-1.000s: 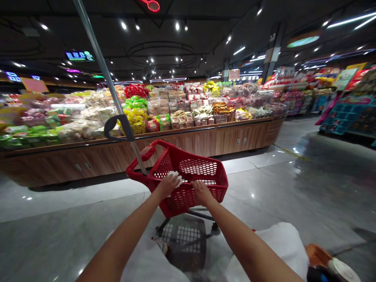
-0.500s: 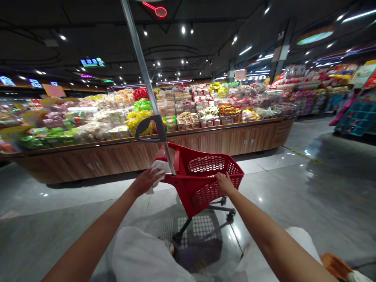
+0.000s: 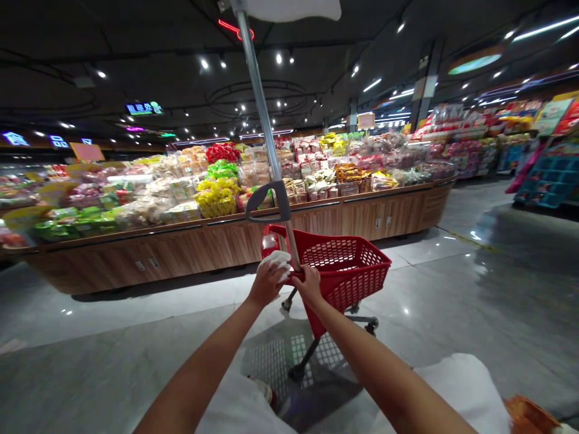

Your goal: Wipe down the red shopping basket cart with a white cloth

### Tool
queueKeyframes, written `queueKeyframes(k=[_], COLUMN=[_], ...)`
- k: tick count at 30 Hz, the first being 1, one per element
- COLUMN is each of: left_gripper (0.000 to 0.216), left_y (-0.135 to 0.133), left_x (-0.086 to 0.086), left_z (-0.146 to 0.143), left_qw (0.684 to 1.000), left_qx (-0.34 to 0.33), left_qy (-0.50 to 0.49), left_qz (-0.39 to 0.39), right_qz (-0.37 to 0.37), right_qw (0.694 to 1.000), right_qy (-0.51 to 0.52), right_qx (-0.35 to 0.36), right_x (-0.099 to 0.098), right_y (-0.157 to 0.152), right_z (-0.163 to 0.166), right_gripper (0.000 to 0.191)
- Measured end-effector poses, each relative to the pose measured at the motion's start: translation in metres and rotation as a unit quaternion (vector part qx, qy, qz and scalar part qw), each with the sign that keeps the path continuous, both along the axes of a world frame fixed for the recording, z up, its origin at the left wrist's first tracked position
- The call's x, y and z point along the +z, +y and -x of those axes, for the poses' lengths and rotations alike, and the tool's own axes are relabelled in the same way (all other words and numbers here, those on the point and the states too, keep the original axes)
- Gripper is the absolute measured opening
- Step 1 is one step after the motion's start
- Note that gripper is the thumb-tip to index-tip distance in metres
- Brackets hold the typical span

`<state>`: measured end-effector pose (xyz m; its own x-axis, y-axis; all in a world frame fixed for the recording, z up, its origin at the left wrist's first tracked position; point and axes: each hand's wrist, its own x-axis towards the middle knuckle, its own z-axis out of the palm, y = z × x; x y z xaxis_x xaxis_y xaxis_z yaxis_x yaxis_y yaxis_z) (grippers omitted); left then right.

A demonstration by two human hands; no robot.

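A small red plastic shopping cart (image 3: 348, 271) stands on the grey floor in front of me, its basket empty as far as I can see. A grey pole with a loop handle (image 3: 270, 202) rises from its near corner. My left hand (image 3: 266, 282) is closed on a white cloth (image 3: 277, 261) pressed against the cart's rim beside the pole. My right hand (image 3: 308, 283) grips the red rim at the pole's base, almost touching the left hand.
A long wooden display counter (image 3: 217, 238) piled with packaged snacks runs across behind the cart. More stocked shelves (image 3: 470, 141) and blue crates (image 3: 549, 181) stand at the right. The glossy tiled floor (image 3: 452, 301) spreads to the right and left. My white-clad knees show below.
The cart has swung round so its pole corner faces me. My right hand slid from the basket's far rim to the pole base. My left hand with the cloth moved right, beside it.
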<state>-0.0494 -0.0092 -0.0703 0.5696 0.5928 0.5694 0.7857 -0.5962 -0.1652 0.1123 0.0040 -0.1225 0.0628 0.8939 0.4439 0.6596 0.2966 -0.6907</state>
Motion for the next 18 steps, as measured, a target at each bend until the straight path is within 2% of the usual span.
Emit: queueKeyframes(k=[4,6,10,14,16,18], left_gripper=[0.032,0.029,0.027,0.030,0.031,0.030], left_y=[-0.005,-0.001,0.027,0.046,0.039,0.025], left_x=[0.019,0.029,0.043,0.041,0.036,0.033], left_z=[-0.011,-0.012,-0.007,-0.018,-0.037,-0.061], left_qw=[0.993,0.988,0.991,0.995,0.994,0.990], left_qx=[-0.099,-0.124,-0.090,-0.007,-0.016,-0.076], left_qy=[0.013,0.017,0.013,-0.037,-0.061,-0.054], left_qz=[0.064,0.091,0.100,0.088,0.089,0.102], right_qz=[-0.037,-0.052,-0.077,-0.099,-0.100,-0.090], right_qw=[0.998,0.996,0.988,0.980,0.976,0.974], right_qy=[0.050,0.063,0.099,0.152,0.182,0.207], right_qx=[-0.022,-0.038,-0.085,-0.084,-0.064,-0.036], right_x=[-0.001,-0.001,-0.004,-0.010,-0.013,-0.013], right_y=[-0.007,-0.011,-0.022,-0.030,-0.029,-0.024], right_z=[-0.038,-0.051,-0.074,-0.099,-0.113,-0.130], right_gripper=[0.030,0.036,0.038,0.035,0.032,0.030])
